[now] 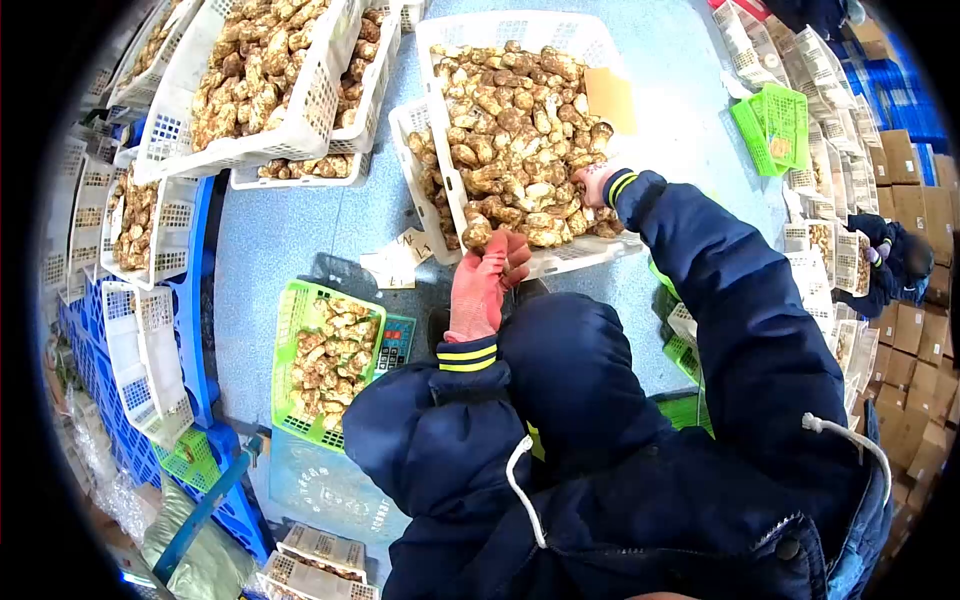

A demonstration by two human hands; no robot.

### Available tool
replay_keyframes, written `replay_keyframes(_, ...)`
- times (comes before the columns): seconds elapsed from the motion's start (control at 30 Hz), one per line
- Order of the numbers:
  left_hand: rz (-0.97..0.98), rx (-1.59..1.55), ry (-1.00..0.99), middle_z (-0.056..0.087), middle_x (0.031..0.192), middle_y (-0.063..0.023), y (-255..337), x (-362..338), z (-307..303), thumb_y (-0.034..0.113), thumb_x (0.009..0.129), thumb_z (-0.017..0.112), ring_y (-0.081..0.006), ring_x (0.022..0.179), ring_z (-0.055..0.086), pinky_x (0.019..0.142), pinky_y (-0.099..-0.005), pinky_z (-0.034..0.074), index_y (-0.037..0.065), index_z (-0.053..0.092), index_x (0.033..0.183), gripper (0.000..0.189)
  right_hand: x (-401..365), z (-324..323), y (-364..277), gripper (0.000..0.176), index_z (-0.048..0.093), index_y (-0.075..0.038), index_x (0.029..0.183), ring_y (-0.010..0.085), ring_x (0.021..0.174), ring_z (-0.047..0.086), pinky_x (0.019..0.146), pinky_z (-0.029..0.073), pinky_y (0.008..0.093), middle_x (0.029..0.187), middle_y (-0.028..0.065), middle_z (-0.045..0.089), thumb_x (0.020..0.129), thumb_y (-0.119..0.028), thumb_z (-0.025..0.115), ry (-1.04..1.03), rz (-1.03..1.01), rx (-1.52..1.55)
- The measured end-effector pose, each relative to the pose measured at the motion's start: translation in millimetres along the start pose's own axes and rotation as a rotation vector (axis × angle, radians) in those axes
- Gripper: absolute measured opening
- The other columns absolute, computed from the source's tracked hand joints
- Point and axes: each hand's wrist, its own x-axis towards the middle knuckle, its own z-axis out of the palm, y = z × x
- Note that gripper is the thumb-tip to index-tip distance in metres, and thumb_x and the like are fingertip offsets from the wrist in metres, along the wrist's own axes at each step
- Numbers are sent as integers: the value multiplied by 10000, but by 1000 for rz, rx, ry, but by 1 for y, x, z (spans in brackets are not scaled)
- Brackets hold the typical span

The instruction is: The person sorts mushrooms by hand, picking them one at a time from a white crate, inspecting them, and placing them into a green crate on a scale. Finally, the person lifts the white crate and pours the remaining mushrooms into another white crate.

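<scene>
A big white plastic crate (590, 28) in front of me is heaped with brown, soil-marked mushrooms (510, 130). At its near left corner my left hand (480, 290), in a pinkish-red glove, is closed round a single mushroom (477, 233). My right hand (597, 184) reaches over the crate's right side, its fingers bent down against the heap; what they grip, if anything, is hidden. A cardboard piece (610, 100) leans inside the crate at the right. Below left, a green basket (283, 350) holds more mushrooms, beside a keypad (393, 345).
Paper labels (398, 260) lie on the blue floor. White crates of mushrooms (325, 110) are stacked at the upper left. Green baskets (775, 125) and rows of white crates (825, 70) stand right, where another person (890, 260) works. Cardboard boxes (915, 200) are piled behind.
</scene>
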Motion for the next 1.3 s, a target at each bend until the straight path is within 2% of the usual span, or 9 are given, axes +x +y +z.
replay_keyframes(0.1, 0, 3, -36, 556, 1051, -131, 1, -2, 0, 263, 872, 526, -208, 895, 578, 691, -287, 491, -5, 469, 1116, 366, 19, 11, 19, 414, 580, -176, 1065, 273, 931, 578, 812, 453, 329, 977, 112, 623, 660, -258, 597, 189, -155, 236)
replay_keyframes(0.17, -46, 22, 50, 574, 974, -98, 0, 1, 1, 280, 855, 556, -188, 841, 589, 639, -259, 493, 12, 492, 1063, 345, 4, -5, 4, 423, 572, -177, 1076, 270, 944, 575, 811, 454, 331, 980, 130, 619, 663, -268, 585, -126, -147, 20)
replay_keyframes(0.4, -71, 73, 78, 561, 1028, -129, -5, 4, -5, 153, 861, 520, -220, 861, 588, 642, -275, 504, -24, 446, 1123, 325, 2, 19, 0, 494, 498, -7, 1036, 323, 923, 558, 784, 449, 379, 926, 182, 588, 670, -310, 635, 137, -130, -298)
replay_keyframes(0.5, -87, 52, 47, 547, 1045, -139, -6, 6, -6, 97, 852, 487, -236, 860, 588, 653, -283, 506, -38, 402, 1173, 358, -3, -4, 12, 211, 523, -65, 930, 305, 807, 566, 693, 449, 404, 837, 158, 578, 735, -142, 543, 760, -48, -102)
replay_keyframes(0.63, -91, 107, 121, 545, 1033, -144, -9, 11, -5, 119, 858, 473, -244, 845, 587, 658, -285, 507, -34, 404, 1170, 354, -6, 18, 1, 378, 539, -97, 1007, 299, 833, 575, 712, 466, 392, 865, 134, 587, 670, -255, 604, 155, -685, -306)
replay_keyframes(0.8, -67, 51, 104, 551, 1033, -137, -9, 10, -13, 131, 871, 466, -233, 859, 589, 672, -293, 503, -2, 442, 1156, 315, 0, 43, -12, 398, 558, -81, 992, 248, 957, 560, 729, 474, 360, 1026, 102, 589, 673, -316, 606, 108, -416, -547)
replay_keyframes(0.9, -47, 43, 106, 549, 1044, -136, -9, 11, -10, 122, 875, 456, -227, 869, 586, 684, -292, 499, -5, 458, 1146, 299, -15, 23, 6, 399, 556, -80, 1034, 248, 820, 601, 697, 478, 346, 873, 113, 621, 714, -311, 616, 285, -509, 169)
replay_keyframes(1.03, -19, 88, 89, 546, 1059, -131, -7, 10, -8, 107, 872, 447, -215, 902, 573, 723, -294, 486, -8, 478, 1132, 286, -47, -4, 20, 552, 323, -84, 1320, 199, 898, 588, 729, 491, 259, 965, 88, 585, 810, 0, 519, -180, -492, 1305)
replay_keyframes(1.3, 25, 130, -114, 445, 1223, -164, -5, 6, -1, 105, 869, 452, -235, 1020, 521, 812, -305, 450, 6, 337, 1281, 439, -86, -31, -25, 577, 278, -31, 1333, 201, 967, 561, 806, 464, 280, 1231, 101, 458, 813, -40, 528, -342, -673, 1191)
